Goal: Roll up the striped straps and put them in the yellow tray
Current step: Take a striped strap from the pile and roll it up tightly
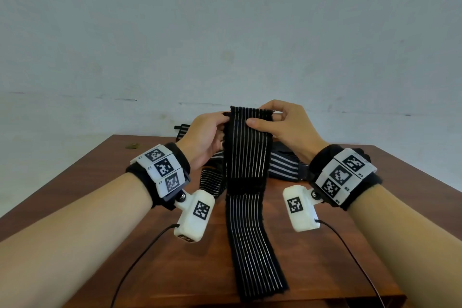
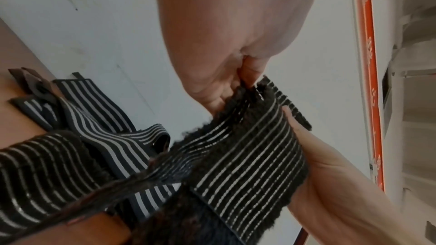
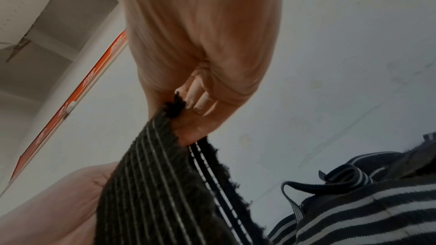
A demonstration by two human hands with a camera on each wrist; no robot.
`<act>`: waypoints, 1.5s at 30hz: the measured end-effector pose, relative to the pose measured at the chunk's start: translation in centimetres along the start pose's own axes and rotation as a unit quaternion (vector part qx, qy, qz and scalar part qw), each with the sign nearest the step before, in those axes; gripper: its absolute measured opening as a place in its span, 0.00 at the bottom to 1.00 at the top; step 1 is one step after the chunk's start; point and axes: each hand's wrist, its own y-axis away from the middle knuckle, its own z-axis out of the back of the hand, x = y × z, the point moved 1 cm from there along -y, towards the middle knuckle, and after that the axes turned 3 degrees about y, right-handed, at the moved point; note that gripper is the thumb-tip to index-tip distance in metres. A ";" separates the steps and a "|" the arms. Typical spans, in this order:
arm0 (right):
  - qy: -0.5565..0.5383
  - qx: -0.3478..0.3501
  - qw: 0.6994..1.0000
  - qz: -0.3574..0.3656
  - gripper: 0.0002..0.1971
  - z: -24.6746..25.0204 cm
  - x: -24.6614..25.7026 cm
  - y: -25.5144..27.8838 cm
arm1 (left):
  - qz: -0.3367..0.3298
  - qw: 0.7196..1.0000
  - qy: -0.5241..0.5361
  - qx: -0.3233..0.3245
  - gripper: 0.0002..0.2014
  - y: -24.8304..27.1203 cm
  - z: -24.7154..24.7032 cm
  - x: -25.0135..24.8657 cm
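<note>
Soft, even daylight fills all three views, with no hard shadows and no glare. In the head view the wall (image 1: 225,32) reads flat and pale, and the wooden table (image 1: 325,245) below it bends at its edges from the wide lens. The striped strap (image 1: 246,157) in front of the wall is fairly sharp. Both wrist views are softer: skin close to the lens is blurred, and the strap's edge looks smeared.
</note>
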 end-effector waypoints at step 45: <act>-0.120 0.187 0.968 -0.115 0.19 -2.2 1.8 3.5 | -0.049 0.995 0.052 -0.070 0.11 -1.7 -1.7 -6.7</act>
